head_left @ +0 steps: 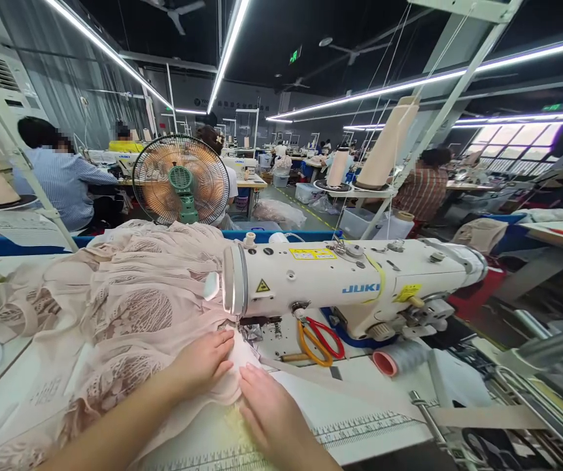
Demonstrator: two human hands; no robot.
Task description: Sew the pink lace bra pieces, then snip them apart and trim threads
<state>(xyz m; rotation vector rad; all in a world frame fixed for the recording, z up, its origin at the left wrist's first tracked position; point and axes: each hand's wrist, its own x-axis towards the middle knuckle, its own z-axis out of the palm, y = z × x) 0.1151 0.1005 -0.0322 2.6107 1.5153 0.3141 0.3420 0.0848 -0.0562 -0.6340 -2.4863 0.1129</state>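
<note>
A pale pink lace and chiffon garment (129, 307) lies heaped on the white sewing table (359, 386), left of a white sewing machine (340, 278). My left hand (203, 360) rests flat on the fabric just in front of the needle, fingers stretched toward the presser foot. My right hand (271, 412) lies beside it, fingers extended and pressing the fabric's edge down near the needle. Neither hand grips anything; both lie flat on the cloth.
Scissors with red and orange handles (318, 340) lie under the machine arm, a pink thread spool (399, 358) lies to the right. A green-hubbed fan (180, 180) stands behind the fabric. Thread cones (389, 144) stand on a rack. Other people sit at machines around the hall.
</note>
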